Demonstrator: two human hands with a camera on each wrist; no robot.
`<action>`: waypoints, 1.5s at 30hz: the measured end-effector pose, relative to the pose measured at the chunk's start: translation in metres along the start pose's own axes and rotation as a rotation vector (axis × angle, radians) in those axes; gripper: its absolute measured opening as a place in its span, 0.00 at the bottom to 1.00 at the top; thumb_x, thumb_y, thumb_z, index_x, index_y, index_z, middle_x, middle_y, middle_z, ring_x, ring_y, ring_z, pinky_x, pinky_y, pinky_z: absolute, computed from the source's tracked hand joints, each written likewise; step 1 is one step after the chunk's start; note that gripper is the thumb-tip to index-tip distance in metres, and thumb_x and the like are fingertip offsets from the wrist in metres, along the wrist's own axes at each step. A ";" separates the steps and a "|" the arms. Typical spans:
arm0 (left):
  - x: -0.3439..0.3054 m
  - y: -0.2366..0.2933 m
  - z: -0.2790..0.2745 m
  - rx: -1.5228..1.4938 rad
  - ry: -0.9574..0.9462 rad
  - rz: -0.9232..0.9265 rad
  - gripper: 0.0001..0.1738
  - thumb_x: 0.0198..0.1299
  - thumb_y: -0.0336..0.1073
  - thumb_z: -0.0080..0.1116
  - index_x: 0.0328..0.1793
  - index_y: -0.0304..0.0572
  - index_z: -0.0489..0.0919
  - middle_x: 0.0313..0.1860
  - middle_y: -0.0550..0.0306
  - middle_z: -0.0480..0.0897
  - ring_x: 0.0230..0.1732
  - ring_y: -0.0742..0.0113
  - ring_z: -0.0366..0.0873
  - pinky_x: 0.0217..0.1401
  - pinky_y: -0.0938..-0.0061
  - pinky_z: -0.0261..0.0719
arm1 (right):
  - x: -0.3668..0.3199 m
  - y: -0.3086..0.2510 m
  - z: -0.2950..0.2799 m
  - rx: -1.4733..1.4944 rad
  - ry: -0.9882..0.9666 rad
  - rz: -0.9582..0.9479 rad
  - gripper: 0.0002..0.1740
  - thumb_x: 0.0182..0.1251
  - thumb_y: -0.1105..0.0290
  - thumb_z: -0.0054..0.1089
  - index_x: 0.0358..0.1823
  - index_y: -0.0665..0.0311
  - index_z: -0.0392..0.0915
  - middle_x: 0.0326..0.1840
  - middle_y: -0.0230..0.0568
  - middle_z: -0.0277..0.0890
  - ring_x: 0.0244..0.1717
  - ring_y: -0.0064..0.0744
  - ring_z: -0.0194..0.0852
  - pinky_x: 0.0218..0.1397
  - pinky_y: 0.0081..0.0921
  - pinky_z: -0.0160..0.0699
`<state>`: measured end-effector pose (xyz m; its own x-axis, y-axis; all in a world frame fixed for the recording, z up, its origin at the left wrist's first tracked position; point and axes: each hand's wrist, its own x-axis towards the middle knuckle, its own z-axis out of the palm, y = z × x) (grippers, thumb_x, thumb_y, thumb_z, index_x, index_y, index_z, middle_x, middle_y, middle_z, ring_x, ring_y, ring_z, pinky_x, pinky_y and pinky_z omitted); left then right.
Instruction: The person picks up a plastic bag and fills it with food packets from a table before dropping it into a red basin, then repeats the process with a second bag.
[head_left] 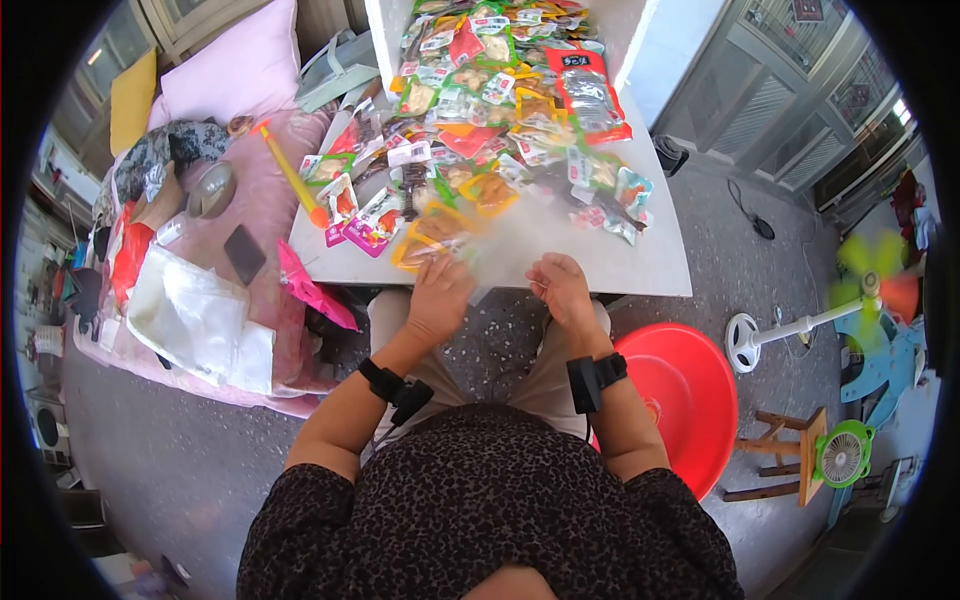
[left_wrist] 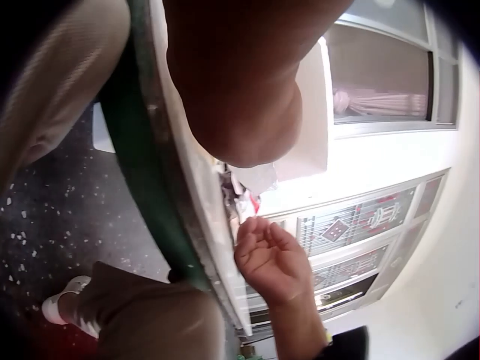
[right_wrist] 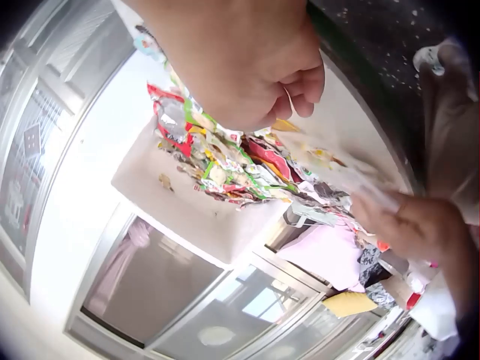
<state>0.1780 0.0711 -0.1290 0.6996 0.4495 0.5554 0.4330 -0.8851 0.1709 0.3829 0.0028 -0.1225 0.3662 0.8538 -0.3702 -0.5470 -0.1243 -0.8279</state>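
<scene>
Over the table's front edge, my left hand (head_left: 443, 298) pinches a clear, blurred plastic film (right_wrist: 379, 196), which looks like a thin bag. Yellow-edged food packets (head_left: 430, 236) lie just past its fingertips. My right hand (head_left: 562, 288) is a short way to the right, palm turned inward and fingers curled. A thin pale sliver shows by its fingers in the right wrist view, and I cannot tell whether they pinch it. In the left wrist view the right hand's palm (left_wrist: 276, 271) shows half-curled fingers.
Many small sealed food packets (head_left: 470, 75) heap up in a white open box and spill onto the white table (head_left: 650, 250). A large red-and-silver pouch (head_left: 590, 95) lies at right. A red basin (head_left: 685, 400) stands at lower right, near a wooden stool (head_left: 790, 455). A pink-covered bed (head_left: 285, 180) adjoins at left.
</scene>
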 end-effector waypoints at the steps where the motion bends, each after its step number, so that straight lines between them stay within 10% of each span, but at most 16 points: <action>1: 0.008 0.000 -0.008 -0.070 0.039 -0.007 0.14 0.43 0.32 0.48 0.39 0.44 0.73 0.45 0.51 0.70 0.51 0.53 0.64 0.56 0.57 0.55 | -0.003 -0.006 0.003 -0.061 0.010 -0.041 0.13 0.53 0.73 0.51 0.41 0.63 0.63 0.33 0.37 0.69 0.34 0.27 0.69 0.34 0.22 0.69; 7: 0.038 -0.009 -0.062 -0.851 0.004 -0.408 0.14 0.59 0.35 0.40 0.48 0.35 0.69 0.42 0.53 0.74 0.44 0.66 0.70 0.47 0.77 0.67 | -0.024 -0.063 0.030 -0.711 -0.139 -0.629 0.29 0.47 0.68 0.60 0.50 0.68 0.60 0.45 0.41 0.64 0.50 0.31 0.61 0.51 0.28 0.62; 14: 0.042 0.024 -0.098 -1.547 -0.206 -0.722 0.14 0.59 0.33 0.37 0.45 0.31 0.69 0.39 0.53 0.75 0.41 0.70 0.72 0.45 0.77 0.69 | -0.070 -0.107 0.052 -1.051 -0.586 -0.678 0.23 0.45 0.66 0.58 0.45 0.64 0.66 0.41 0.39 0.67 0.43 0.33 0.65 0.44 0.29 0.64; 26: 0.030 0.038 -0.083 -1.568 -0.376 -0.434 0.15 0.59 0.36 0.39 0.45 0.30 0.67 0.45 0.50 0.72 0.49 0.64 0.68 0.53 0.71 0.63 | -0.126 -0.090 -0.010 -1.140 -0.489 -0.819 0.07 0.50 0.69 0.46 0.27 0.65 0.68 0.24 0.48 0.68 0.29 0.48 0.67 0.32 0.36 0.64; 34: -0.008 -0.004 -0.030 -1.011 -0.633 -0.720 0.13 0.56 0.33 0.43 0.44 0.34 0.70 0.45 0.53 0.72 0.47 0.67 0.69 0.50 0.75 0.64 | -0.177 -0.107 -0.152 -1.074 -0.060 -0.358 0.04 0.52 0.72 0.48 0.27 0.65 0.70 0.21 0.35 0.67 0.25 0.23 0.65 0.29 0.21 0.64; 45: -0.082 -0.024 -0.008 0.104 -0.382 -0.176 0.11 0.42 0.30 0.49 0.35 0.39 0.72 0.49 0.49 0.67 0.57 0.51 0.58 0.58 0.60 0.51 | -0.140 0.057 -0.367 -1.181 0.500 0.078 0.07 0.50 0.69 0.50 0.25 0.66 0.70 0.21 0.41 0.70 0.25 0.29 0.70 0.29 0.26 0.67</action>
<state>0.1056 0.0541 -0.1718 0.7618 0.6220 0.1810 0.6055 -0.7830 0.1423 0.5764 -0.3094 -0.2722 0.7453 0.5743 -0.3386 0.3219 -0.7547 -0.5716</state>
